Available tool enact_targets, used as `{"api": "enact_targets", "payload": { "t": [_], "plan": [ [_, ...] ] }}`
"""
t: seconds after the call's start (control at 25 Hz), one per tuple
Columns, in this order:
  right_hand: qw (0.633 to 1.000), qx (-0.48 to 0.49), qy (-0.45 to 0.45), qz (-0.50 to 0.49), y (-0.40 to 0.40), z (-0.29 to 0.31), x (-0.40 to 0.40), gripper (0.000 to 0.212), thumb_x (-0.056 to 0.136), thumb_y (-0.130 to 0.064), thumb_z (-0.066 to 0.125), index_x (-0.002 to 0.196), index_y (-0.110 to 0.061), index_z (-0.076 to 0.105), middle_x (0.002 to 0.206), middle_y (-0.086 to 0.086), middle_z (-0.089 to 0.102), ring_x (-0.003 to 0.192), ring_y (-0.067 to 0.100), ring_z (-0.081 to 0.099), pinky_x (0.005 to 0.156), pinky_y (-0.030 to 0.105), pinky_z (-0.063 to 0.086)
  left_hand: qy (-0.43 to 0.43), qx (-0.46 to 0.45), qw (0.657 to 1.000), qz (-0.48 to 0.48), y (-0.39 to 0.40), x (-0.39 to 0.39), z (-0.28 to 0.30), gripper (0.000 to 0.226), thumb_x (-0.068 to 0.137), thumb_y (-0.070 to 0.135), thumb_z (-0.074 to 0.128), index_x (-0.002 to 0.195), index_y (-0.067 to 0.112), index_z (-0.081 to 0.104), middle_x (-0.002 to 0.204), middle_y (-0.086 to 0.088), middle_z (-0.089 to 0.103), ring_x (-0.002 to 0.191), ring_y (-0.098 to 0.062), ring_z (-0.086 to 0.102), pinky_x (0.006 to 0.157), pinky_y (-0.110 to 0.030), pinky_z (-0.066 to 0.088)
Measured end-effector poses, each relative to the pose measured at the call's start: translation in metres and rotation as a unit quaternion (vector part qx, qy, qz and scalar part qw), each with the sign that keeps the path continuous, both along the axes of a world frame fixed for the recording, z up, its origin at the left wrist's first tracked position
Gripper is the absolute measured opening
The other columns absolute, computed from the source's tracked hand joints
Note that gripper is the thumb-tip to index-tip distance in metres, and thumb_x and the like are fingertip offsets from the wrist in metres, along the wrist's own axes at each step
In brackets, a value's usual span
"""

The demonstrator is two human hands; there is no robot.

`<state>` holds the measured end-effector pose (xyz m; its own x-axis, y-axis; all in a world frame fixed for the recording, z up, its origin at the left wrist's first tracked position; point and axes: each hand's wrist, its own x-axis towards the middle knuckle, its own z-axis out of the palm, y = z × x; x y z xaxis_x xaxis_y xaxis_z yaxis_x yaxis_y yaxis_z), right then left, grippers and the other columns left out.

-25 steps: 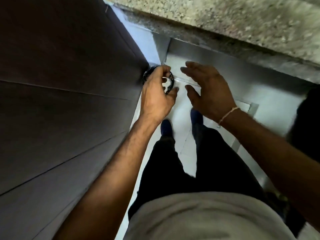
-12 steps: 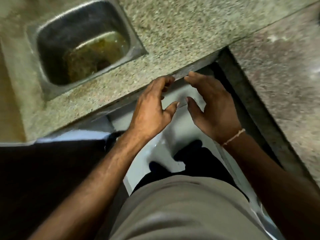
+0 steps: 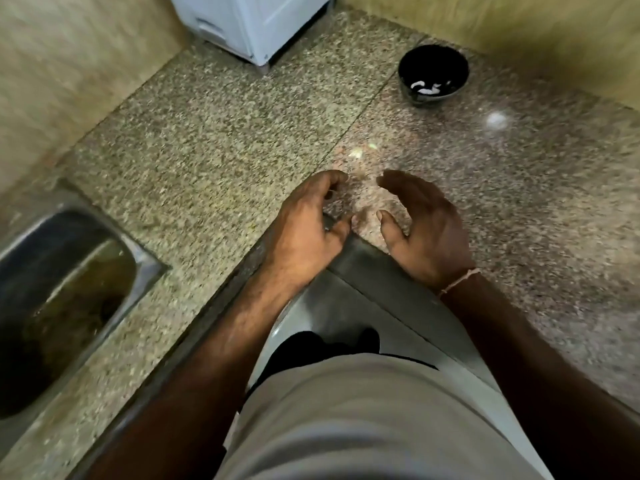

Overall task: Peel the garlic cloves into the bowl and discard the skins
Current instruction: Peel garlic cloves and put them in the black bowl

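Standing at: the inner corner of an L-shaped speckled stone surface (image 3: 214,140), seen from above; the frame is motion-blurred.
Surface: runs left toward the sink and right along the wall, with a seam line crossing it from near the bowl down toward the hands.
Sink (image 3: 59,299): steel, set into the surface at far left, holding murky brownish water.
White unit (image 3: 256,22): a pale box at the top edge, standing at the back of the surface; what it is cannot be told.
Shirt (image 3: 363,420): light-coloured, filling the bottom centre between the two forearms.
Left hand (image 3: 304,226): over the surface edge at the corner; its grip is curled, fingertips bent inward toward the thumb, and whether anything sits inside cannot be told through the blur.
Right hand (image 3: 426,230): just beside the left, apart from it; its grip is loose, fingers gently arched, palm facing the left hand, holding nothing visible. A thin cord sits at the wrist.
Bowl (image 3: 433,76): black, upright near the back wall, well apart from both hands, with white pieces in its bottom.
Cloves (image 3: 356,153): two small pale bits on the surface, just beyond the fingertips, between hands and bowl; too blurred to tell clove from skin.
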<state>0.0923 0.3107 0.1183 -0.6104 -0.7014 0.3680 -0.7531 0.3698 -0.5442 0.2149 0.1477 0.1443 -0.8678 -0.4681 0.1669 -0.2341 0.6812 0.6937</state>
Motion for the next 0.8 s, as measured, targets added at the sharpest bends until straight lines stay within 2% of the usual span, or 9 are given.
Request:
{"api": "enact_targets", "payload": {
  "t": [0.16,0.2,0.28,0.32,0.44,0.52,0.64,0.72,0.8],
  "plan": [
    [0.999,-0.015,-0.024,-0.046,0.002,-0.005,-0.034,0.042,0.091,-0.012,0.068,0.133,-0.008,0.065,0.139,0.012,0.063,0.128,0.032,0.059,0.103,0.045,0.051,-0.01,-0.009,0.998,-0.059,-0.005,-0.051,-0.005,0.045,0.089,0.016,0.079,0.131,0.011,0.064,0.122,-0.001,0.068,0.112,-0.017,0.063,0.101,-0.036,0.053],
    [0.997,-0.015,-0.035,-0.061,0.0,-0.007,-0.041,0.041,0.091,-0.014,0.068,0.132,-0.008,0.066,0.138,0.011,0.063,0.128,0.031,0.059,0.103,0.045,0.051,-0.014,-0.011,0.997,-0.07,-0.008,-0.064,-0.008,0.044,0.089,0.016,0.079,0.131,0.011,0.064,0.123,-0.001,0.069,0.109,-0.016,0.062,0.099,-0.033,0.053],
    [0.993,-0.01,-0.048,-0.107,-0.004,-0.012,-0.06,0.038,0.093,-0.015,0.069,0.13,-0.011,0.066,0.137,0.007,0.064,0.126,0.027,0.06,0.1,0.043,0.053,-0.03,-0.015,0.996,-0.083,-0.019,-0.097,-0.017,0.042,0.09,0.022,0.079,0.129,0.016,0.066,0.122,0.004,0.069,0.098,-0.008,0.058,0.088,-0.019,0.049],
    [0.991,-0.005,-0.051,-0.123,-0.009,-0.014,-0.068,0.036,0.093,-0.015,0.069,0.129,-0.012,0.067,0.136,0.006,0.064,0.125,0.025,0.06,0.099,0.041,0.053,-0.037,-0.026,0.995,-0.084,-0.027,-0.113,-0.02,0.041,0.09,0.025,0.08,0.128,0.018,0.066,0.121,0.006,0.069,0.099,-0.006,0.057,0.086,-0.016,0.046],
    [0.987,0.009,-0.063,-0.151,-0.03,-0.019,-0.098,0.033,0.094,-0.017,0.068,0.127,-0.015,0.067,0.136,0.003,0.064,0.124,0.022,0.059,0.1,0.035,0.05,-0.069,-0.064,0.99,-0.102,-0.063,-0.164,-0.038,0.038,0.093,0.03,0.077,0.125,0.015,0.066,0.12,-0.001,0.07,0.11,-0.018,0.062,0.096,-0.035,0.051],
    [0.983,0.021,-0.075,-0.168,-0.045,-0.022,-0.112,0.032,0.094,-0.018,0.067,0.126,-0.016,0.067,0.136,0.002,0.064,0.124,0.021,0.059,0.099,0.035,0.051,-0.101,-0.08,0.985,-0.113,-0.085,-0.191,-0.051,0.036,0.093,0.03,0.075,0.123,0.012,0.067,0.116,-0.005,0.071,0.108,-0.025,0.064,0.096,-0.043,0.052],
    [0.977,0.049,-0.088,-0.188,-0.074,-0.03,-0.139,0.03,0.094,-0.017,0.067,0.124,-0.015,0.069,0.134,0.003,0.065,0.123,0.023,0.06,0.096,0.04,0.053,-0.16,-0.096,0.975,-0.122,-0.12,-0.233,-0.076,0.032,0.093,0.029,0.075,0.122,0.015,0.071,0.112,-0.005,0.073,0.104,-0.025,0.067,0.093,-0.043,0.055],
    [0.973,0.065,-0.1,-0.196,-0.09,-0.037,-0.156,0.029,0.095,-0.017,0.067,0.124,-0.014,0.07,0.134,0.004,0.065,0.123,0.025,0.06,0.097,0.041,0.053,-0.209,-0.103,0.963,-0.134,-0.136,-0.257,-0.093,0.034,0.094,0.03,0.073,0.125,0.017,0.072,0.117,-0.006,0.074,0.11,-0.026,0.067,0.095,-0.04,0.056],
    [0.969,0.071,-0.109,-0.21,-0.095,-0.047,-0.167,0.029,0.095,-0.017,0.067,0.123,-0.014,0.071,0.134,0.005,0.065,0.123,0.025,0.061,0.098,0.042,0.053,-0.245,-0.121,0.943,-0.191,-0.138,-0.274,-0.109,0.032,0.097,0.034,0.067,0.124,0.018,0.07,0.12,-0.005,0.071,0.116,-0.027,0.063,0.096,-0.038,0.053]
  ]
}}
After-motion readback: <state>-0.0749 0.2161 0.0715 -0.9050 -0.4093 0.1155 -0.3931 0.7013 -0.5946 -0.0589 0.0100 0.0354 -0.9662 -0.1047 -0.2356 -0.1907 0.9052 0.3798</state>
